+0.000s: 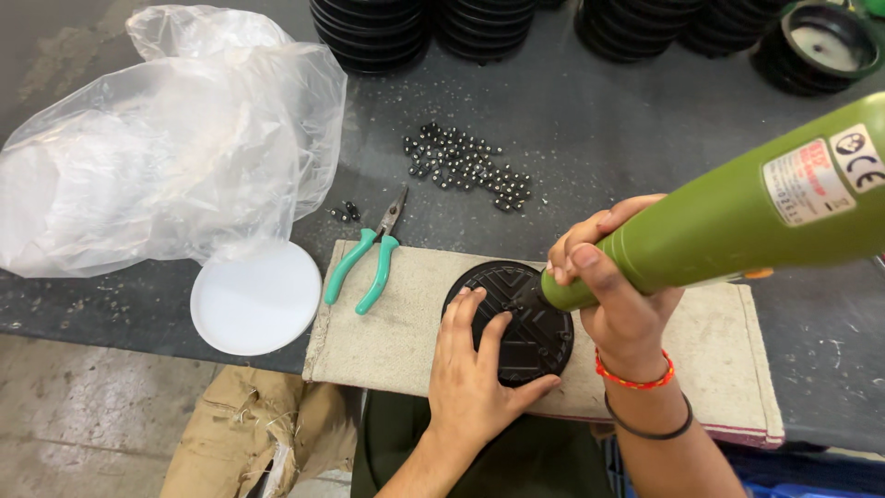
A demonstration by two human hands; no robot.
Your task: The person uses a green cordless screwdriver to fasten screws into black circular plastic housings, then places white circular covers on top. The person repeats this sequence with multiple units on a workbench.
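Note:
A round black ribbed disc lies on a beige felt-covered board at the table's near edge. My left hand rests flat on the disc's near left part, fingers spread, holding it down. My right hand grips the front of a green electric screwdriver, whose tip touches the disc near its upper middle. The tool's body slants up to the right. A red thread band and a black band circle my right wrist.
Green-handled pliers lie on the board's left end. A pile of small dark screws sits behind it. A white round lid and a crumpled clear plastic bag are left. Stacks of black discs line the far edge.

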